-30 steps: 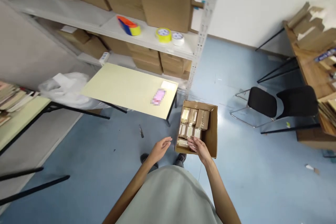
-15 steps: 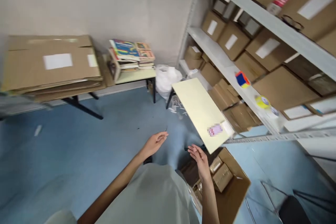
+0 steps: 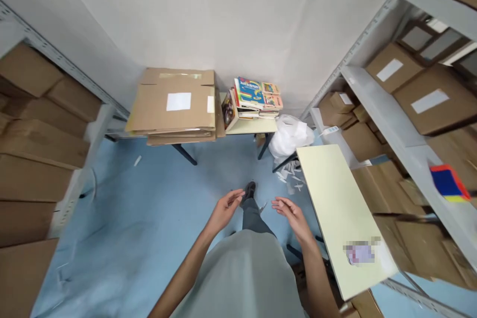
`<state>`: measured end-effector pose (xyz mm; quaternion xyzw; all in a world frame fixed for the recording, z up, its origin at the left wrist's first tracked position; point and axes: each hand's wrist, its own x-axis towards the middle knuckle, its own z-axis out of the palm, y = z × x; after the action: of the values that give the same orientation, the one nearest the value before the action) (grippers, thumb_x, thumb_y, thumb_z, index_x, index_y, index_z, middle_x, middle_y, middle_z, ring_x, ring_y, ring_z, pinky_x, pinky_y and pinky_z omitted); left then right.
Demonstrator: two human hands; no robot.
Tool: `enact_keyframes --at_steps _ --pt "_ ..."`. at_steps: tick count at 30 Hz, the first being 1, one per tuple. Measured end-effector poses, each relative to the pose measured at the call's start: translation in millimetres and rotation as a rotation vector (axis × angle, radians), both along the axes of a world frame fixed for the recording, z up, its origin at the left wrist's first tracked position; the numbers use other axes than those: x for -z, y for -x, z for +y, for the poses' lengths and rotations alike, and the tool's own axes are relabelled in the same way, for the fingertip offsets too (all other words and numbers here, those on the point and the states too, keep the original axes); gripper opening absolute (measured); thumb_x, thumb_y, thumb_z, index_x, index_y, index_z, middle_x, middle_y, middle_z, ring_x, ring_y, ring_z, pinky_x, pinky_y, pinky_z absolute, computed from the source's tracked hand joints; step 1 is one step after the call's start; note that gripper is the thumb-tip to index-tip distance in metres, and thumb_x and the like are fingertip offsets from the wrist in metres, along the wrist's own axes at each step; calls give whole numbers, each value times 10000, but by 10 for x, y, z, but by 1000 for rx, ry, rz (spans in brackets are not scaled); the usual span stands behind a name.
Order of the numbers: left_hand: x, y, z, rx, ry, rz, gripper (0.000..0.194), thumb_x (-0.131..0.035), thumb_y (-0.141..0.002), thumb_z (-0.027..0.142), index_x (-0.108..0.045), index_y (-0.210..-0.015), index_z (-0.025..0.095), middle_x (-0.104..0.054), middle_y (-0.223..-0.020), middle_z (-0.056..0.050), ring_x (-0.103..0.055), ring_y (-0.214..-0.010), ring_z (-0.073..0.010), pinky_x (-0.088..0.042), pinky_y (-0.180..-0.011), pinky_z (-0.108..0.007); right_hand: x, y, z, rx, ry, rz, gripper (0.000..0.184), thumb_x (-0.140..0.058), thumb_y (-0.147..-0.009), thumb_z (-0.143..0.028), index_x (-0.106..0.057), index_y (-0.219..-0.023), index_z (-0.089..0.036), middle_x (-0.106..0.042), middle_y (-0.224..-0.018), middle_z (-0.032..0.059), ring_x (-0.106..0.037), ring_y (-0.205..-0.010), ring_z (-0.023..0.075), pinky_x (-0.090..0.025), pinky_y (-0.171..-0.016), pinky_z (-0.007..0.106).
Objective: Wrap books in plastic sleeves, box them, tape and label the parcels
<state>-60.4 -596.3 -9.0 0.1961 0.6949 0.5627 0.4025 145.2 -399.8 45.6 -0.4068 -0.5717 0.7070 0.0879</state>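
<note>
My left hand [image 3: 224, 211] hovers in front of my body over the blue floor [image 3: 156, 208]. Its fingers are loosely bent, and nothing shows in them. To its right, my right hand [image 3: 292, 212] is also in the air, fingers slightly curled and apart, holding nothing. The pale yellow table [image 3: 331, 189] stands just right of that hand, which does not touch it. A blurred-out pinkish-purple item [image 3: 360, 253] lies near that table's front end. Beyond my hands, a second table bears stacked books [image 3: 253, 94] beside flattened cardboard boxes [image 3: 175, 104].
Shelves on the right hold cardboard boxes [image 3: 421, 104] and a blue, orange and yellow item [image 3: 449, 182]. More boxes [image 3: 40, 144] fill a shelf on the left. A white plastic bag [image 3: 290, 134] rests between the tables, with scraps [image 3: 292, 176] on the floor. My shoe [image 3: 250, 190] is ahead.
My view has swung left, bringing the left shelf into sight and moving the tables rightward in the picture. Both hands keep about the same pose, with nothing in them. A leg and shoe now show.
</note>
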Motion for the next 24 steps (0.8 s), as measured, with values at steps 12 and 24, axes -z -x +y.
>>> enact_keyframes --at_steps 12,24 --pt "-398 1755 845 -254 57 56 785 -740 -883 816 -768 -1339 178 -795 -1428 -204 -747 -1379 -389 -544 -1255 -570 239 2553 1236 -325 -16 102 750 -811 -842 -860 -829 -1224 -215 -863 -1258 175 -836 -1141 333 -628 -1080 500" --pt "-92 2781 1168 -340 32 -91 805 -773 -868 815 -759 -1350 171 -795 -1428 -208 -739 -1393 -386 -523 -1267 -577 851 4525 1853 -559 -465 -320 512 -845 -932 -608 -796 -1204 -178 -837 -1306 188 -810 -1234 344 -595 -1079 406"
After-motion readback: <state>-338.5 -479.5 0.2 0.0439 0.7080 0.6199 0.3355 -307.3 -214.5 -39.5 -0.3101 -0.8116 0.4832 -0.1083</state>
